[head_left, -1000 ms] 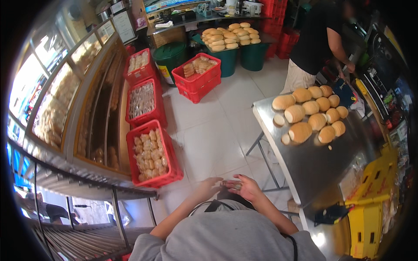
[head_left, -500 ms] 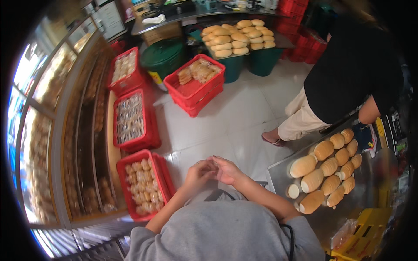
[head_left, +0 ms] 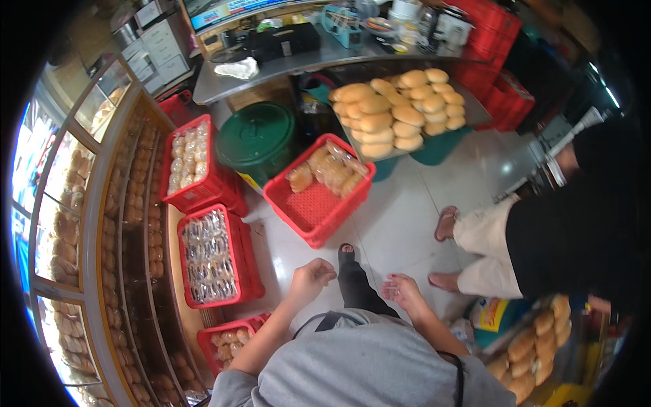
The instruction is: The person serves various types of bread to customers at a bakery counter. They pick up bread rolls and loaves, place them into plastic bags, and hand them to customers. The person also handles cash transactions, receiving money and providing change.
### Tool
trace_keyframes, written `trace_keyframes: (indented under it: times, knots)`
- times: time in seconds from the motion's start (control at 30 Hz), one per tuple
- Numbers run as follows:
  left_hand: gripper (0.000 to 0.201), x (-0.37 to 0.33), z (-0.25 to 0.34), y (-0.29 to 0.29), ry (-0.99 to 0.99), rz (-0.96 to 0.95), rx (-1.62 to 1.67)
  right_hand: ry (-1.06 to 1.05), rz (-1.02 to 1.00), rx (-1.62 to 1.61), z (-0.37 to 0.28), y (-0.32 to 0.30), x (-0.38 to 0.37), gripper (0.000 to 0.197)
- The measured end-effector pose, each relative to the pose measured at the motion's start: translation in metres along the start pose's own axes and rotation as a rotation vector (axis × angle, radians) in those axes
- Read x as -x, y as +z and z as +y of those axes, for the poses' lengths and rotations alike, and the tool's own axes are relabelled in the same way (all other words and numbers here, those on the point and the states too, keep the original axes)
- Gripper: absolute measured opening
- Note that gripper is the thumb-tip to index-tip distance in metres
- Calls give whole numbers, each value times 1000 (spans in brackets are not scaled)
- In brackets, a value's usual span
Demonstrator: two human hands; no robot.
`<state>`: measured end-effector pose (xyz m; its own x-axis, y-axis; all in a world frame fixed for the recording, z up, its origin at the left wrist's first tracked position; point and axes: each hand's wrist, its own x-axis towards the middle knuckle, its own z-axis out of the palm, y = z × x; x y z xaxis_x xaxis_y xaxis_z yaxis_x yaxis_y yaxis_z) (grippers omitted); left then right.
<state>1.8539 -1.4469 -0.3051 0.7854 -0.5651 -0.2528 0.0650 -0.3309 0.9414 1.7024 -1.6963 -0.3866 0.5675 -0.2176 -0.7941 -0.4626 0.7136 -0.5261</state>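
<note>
My left hand (head_left: 312, 277) is in front of my waist, its fingers curled in with nothing seen in them. To its right, apart from it, my right hand (head_left: 401, 290) hangs palm partly up, fingers loosely spread and holding nothing. Neither hand touches anything. Ahead of them stands a red crate (head_left: 308, 217) on the floor, with plastic-bagged bread rolls (head_left: 332, 169) along its far side and its red bottom bare in front. One dark-trousered leg of mine with a sandalled foot (head_left: 346, 254) shows between my hands, near the crate.
At left, red crates hold bagged rolls (head_left: 189, 159) and small wrapped packs (head_left: 209, 256), beside a glass bread shelf (head_left: 85, 292). A green lidded bin (head_left: 256, 136) stands behind. Long loaves (head_left: 407, 112) fill a far tray. A person in black (head_left: 576, 224) stands right, near more loaves (head_left: 536, 349).
My hands have come apart from being together. I have moved forward, so the red crate is closer. The loaf tray at right has slid toward the lower edge.
</note>
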Motion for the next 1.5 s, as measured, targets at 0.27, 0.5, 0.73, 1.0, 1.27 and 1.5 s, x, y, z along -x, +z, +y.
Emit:
trace_keyframes:
  times: [0.27, 0.5, 0.73, 1.0, 1.27, 1.5]
  knots:
    - [20, -174, 20, -84, -154, 51, 102, 16, -4, -16, -107, 67, -184, 20]
    - [16, -388, 129, -200, 70, 239, 274, -76, -24, 76, -188, 115, -229, 20]
    - [31, -652, 154, -304, 39, 582, -132, -36, 397, -81, -137, 60, -202, 33]
    - [31, -730, 182, -315, -27, 431, -341, -664, 491, 759, -243, 209, -228, 23]
    - [13, -700, 202, -363, 131, -111, 359, -1686, 257, 1063, -491, 483, -342, 33]
    - [13, -728, 283, -399, 423, 0, 159, -1258, 837, 1168, -537, 558, -433, 59]
